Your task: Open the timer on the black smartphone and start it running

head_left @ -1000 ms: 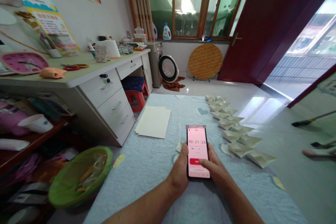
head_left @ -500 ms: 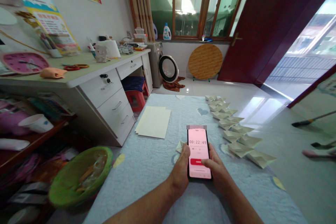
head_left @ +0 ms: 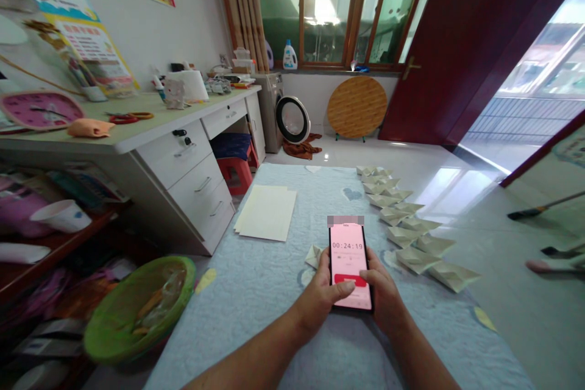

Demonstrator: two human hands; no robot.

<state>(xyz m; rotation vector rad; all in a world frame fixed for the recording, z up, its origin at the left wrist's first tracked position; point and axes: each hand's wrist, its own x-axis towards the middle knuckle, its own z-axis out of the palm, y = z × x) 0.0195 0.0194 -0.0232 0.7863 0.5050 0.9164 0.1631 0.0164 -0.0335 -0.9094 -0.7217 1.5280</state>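
Smartphone (head_left: 350,268), its screen reading 00:24:19, sits gripped between the curled left hand (head_left: 317,301) and right hand (head_left: 386,301) over a pale blue quilt (head_left: 237,317); light, stiff and slick-faced, it is safest held by its long edges.

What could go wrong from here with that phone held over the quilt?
The phone is pinched at its edges between the left hand and right hand, so it could slip and land on the small paper boat beside it. The row of folded paper boats sits close to the right hand, so a careless sweep might knock them.
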